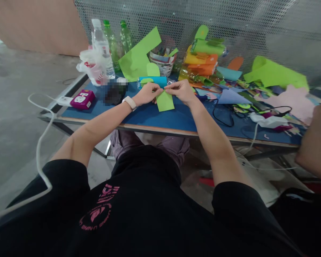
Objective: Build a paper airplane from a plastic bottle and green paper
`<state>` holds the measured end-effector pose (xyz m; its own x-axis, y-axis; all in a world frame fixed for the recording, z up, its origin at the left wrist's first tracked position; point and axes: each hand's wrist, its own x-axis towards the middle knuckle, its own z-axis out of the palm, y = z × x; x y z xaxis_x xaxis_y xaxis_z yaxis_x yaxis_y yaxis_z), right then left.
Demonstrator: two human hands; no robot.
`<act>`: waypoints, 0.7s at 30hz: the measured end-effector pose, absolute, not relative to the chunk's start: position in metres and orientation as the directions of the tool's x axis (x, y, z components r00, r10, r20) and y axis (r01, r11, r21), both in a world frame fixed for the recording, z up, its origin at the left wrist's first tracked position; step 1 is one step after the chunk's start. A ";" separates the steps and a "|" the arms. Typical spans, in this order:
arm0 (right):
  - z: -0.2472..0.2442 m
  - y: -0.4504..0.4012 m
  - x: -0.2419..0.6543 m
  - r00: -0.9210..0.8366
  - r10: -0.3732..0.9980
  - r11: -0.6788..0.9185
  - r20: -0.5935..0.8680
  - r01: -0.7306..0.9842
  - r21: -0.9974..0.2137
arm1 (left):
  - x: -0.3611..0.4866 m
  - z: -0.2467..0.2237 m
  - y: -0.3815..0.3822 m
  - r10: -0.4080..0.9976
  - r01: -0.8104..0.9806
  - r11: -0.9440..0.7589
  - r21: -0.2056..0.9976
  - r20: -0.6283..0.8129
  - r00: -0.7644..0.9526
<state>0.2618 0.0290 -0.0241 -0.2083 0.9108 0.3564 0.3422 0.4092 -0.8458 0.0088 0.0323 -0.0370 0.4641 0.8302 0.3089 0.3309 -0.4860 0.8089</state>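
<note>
Black shirt [149, 214] lies nearest. Left hand [149, 93] and right hand [182, 91] pinch the top of the green paper [166, 101], probably to steady its edge, over the table [160, 123], near the blue roll [161, 81]; green bottles [126, 37] stand behind, seemingly out of reach's way.

Paper [166, 102]: one small piece, bright yellow-green, plain face toward you. Visible part roughly four-sided; lower edge straight, side edges fairly straight, lower corners sharp. Upper edge pinched between fingertips of your left hand [149, 94] and right hand [183, 91], partly hidden there. Lower part free, spread fairly flat, turned slightly, lower right corner farther from you than lower left. Position: over blue tabletop [147, 119], near front edge; contact with surface unclear. Any fold at pinched end too small to tell.
</note>
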 end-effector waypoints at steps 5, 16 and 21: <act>-0.024 0.030 0.263 -0.230 0.914 0.399 0.335 0.356 -0.845 | 0.008 -0.033 0.026 0.789 0.416 -0.600 0.684 0.419 0.449; -0.023 0.027 0.263 -0.252 0.932 0.334 0.262 0.309 -0.891 | 0.006 -0.033 0.031 0.779 0.406 -0.612 0.678 0.432 0.455; -0.019 0.023 0.260 -0.241 0.939 0.316 0.246 0.314 -0.895 | 0.006 -0.032 0.030 0.787 0.361 -0.592 0.720 0.422 0.450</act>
